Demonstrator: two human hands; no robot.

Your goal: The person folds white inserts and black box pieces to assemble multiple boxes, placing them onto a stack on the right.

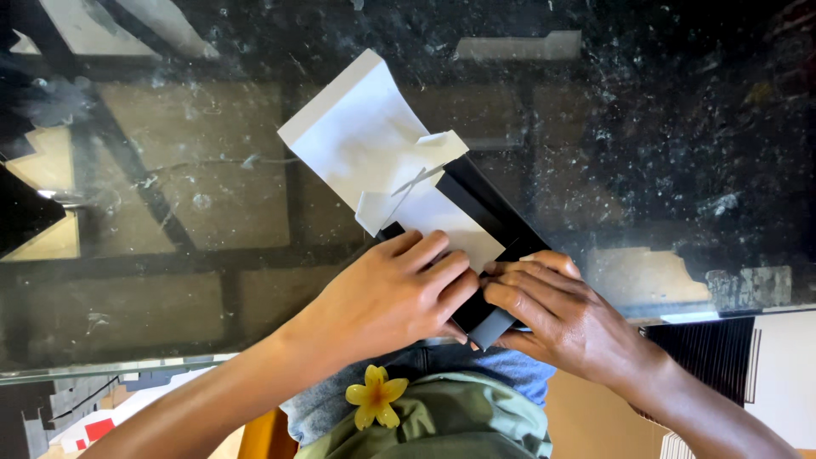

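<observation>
A white paper sheet [365,144], folded with small flaps, lies across a flat black board [489,208] on the dark glass tabletop [170,212]. My left hand [395,293] presses its fingers flat on the near end of the paper, over the board. Beside it, my right hand [552,310] touches the board's near edge, its fingers curled over a grey strip [491,326] that sticks out below. The fingertips of the two hands meet at the paper's near corner.
The glass top is dusty and reflects a ceiling and window shapes. Its near edge runs along the bottom left. A yellow flower [375,396] sits on green cloth at my chest. A ribbed black-and-white object [731,357] stands at the lower right.
</observation>
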